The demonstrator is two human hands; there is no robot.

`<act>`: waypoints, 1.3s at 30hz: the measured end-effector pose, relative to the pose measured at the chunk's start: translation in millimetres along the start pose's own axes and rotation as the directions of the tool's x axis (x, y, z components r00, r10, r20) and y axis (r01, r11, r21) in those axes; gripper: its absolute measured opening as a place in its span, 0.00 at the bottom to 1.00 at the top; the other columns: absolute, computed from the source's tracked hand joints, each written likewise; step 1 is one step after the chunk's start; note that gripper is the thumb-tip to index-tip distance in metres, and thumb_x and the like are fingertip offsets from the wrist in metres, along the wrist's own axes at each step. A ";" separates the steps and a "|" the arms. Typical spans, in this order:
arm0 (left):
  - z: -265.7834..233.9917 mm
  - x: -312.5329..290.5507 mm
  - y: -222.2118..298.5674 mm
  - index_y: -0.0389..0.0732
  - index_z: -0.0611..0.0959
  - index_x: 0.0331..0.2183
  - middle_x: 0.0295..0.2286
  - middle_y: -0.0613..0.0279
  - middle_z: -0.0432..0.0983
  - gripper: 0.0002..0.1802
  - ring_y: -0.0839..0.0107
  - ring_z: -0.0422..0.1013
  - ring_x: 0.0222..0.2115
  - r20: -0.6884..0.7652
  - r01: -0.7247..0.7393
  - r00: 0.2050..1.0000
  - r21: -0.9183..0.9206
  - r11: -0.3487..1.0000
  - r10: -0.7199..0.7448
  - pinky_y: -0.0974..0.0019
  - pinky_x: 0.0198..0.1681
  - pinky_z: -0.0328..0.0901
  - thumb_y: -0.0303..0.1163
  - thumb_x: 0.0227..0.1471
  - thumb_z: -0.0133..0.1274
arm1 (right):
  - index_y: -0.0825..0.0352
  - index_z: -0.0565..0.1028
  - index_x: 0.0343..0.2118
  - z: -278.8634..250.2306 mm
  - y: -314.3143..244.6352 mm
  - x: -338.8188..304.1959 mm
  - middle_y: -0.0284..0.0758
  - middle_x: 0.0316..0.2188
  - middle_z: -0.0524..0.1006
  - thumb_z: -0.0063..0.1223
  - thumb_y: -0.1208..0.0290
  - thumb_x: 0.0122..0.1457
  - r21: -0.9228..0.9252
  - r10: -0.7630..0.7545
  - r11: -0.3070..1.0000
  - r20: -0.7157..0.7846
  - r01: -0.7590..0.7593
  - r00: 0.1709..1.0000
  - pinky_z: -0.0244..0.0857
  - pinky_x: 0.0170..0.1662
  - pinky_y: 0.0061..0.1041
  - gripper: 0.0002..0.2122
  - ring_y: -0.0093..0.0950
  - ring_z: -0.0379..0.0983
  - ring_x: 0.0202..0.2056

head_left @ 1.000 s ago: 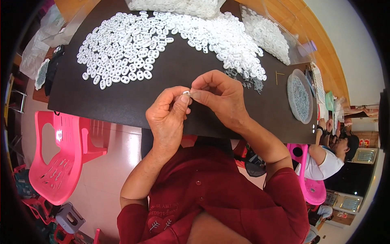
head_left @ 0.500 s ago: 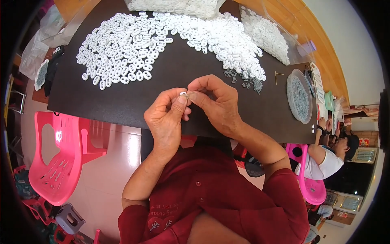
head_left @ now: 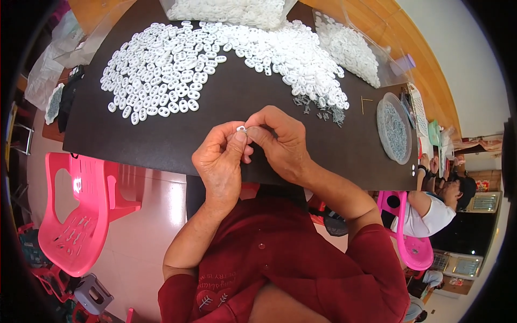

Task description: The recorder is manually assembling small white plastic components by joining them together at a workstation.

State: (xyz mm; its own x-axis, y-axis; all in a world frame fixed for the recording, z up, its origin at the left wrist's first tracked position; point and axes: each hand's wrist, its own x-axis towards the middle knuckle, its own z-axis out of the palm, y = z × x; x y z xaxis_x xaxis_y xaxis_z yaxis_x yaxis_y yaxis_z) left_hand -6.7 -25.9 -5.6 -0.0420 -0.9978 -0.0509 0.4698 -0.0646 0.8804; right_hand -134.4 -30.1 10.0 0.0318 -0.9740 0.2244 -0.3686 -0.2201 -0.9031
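Observation:
Between thumb and fingers my left hand [head_left: 222, 156] pinches a small white oval plastic piece [head_left: 240, 128], above the near edge of the dark table [head_left: 156, 140]. My right hand [head_left: 281, 142] is closed in a pinch against the right side of that piece; whatever its fingertips hold is too small and hidden to make out. Beyond my hands lie many white oval pieces with holes, a loose spread [head_left: 156, 70] on the left and a heap [head_left: 301, 59] on the right. Small grey plastic parts [head_left: 326, 112] lie at the heap's near end.
A round clear tub [head_left: 393, 129] of grey parts stands at the table's right. Clear bins of white pieces [head_left: 347, 51] line the far side. A pink chair [head_left: 81, 215] is at the left. At the far right sits a person in a white shirt [head_left: 425, 210].
My right hand has shifted slightly left and down, still against the white piece. My left hand keeps its pinch with little movement. The whole view has shifted slightly.

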 end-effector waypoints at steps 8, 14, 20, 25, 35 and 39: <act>-3.4 3.7 -1.7 0.31 0.78 0.34 0.24 0.64 0.74 0.06 0.82 0.67 0.21 0.016 -0.027 1.000 0.005 1.000 0.027 0.79 0.23 0.64 0.22 0.54 0.50 | 0.69 0.75 0.31 -6.0 -1.3 5.8 0.32 0.25 0.72 0.53 0.79 0.53 -0.117 -0.122 0.985 0.041 0.126 0.992 0.63 0.31 0.19 0.03 0.20 0.68 0.27; -8.8 5.1 -2.1 0.31 0.77 0.37 0.25 0.60 0.75 0.08 0.80 0.68 0.22 0.026 0.000 1.000 -0.058 0.998 0.002 0.78 0.24 0.65 0.24 0.54 0.51 | 0.65 0.78 0.34 -47.5 14.5 59.0 0.36 0.24 0.72 0.54 0.79 0.50 -0.558 -0.345 0.781 -0.011 0.281 0.938 0.64 0.34 0.25 0.08 0.29 0.70 0.29; -5.5 3.5 -4.8 0.32 0.77 0.37 0.26 0.61 0.75 0.08 0.80 0.68 0.22 0.031 -0.038 0.999 -0.073 0.997 0.041 0.77 0.26 0.65 0.25 0.54 0.51 | 0.61 0.78 0.28 -46.7 53.9 101.7 0.36 0.22 0.70 0.55 0.78 0.46 -0.874 -0.416 0.338 0.194 0.349 0.888 0.62 0.29 0.33 0.06 0.36 0.68 0.28; -7.8 3.0 -6.5 0.31 0.77 0.36 0.25 0.58 0.76 0.08 0.77 0.69 0.22 0.003 -0.055 0.998 -0.070 0.996 0.055 0.75 0.25 0.67 0.25 0.53 0.52 | 0.61 0.77 0.26 -44.8 46.9 90.9 0.35 0.22 0.70 0.56 0.77 0.47 -0.823 -0.479 0.411 0.171 0.392 0.861 0.62 0.30 0.32 0.04 0.34 0.68 0.28; -7.2 3.7 -6.4 0.32 0.78 0.37 0.26 0.62 0.75 0.08 0.82 0.68 0.23 0.023 -0.050 0.998 -0.093 0.994 0.052 0.78 0.27 0.65 0.24 0.54 0.52 | 0.65 0.74 0.23 -29.1 42.2 90.3 0.36 0.23 0.69 0.60 0.76 0.44 -0.813 -0.431 0.433 0.194 0.391 0.881 0.62 0.31 0.34 0.05 0.36 0.67 0.29; -7.6 3.0 -7.4 0.32 0.78 0.37 0.27 0.62 0.75 0.08 0.82 0.68 0.23 0.022 -0.055 0.998 -0.088 0.995 0.057 0.79 0.27 0.65 0.24 0.54 0.52 | 0.66 0.72 0.24 -21.1 40.2 88.5 0.37 0.23 0.69 0.60 0.76 0.43 -0.803 -0.429 0.433 0.216 0.410 0.877 0.61 0.31 0.35 0.07 0.37 0.67 0.29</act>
State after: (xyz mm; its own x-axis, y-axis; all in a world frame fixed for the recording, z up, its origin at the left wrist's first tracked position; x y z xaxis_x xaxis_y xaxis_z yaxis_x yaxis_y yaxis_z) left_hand -3.6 -28.5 -15.8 -0.0343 -0.9994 0.0100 0.5468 -0.0104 0.8372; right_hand -165.9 -124.0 1.3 0.3866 -0.7714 0.5055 -0.8925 -0.4510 -0.0056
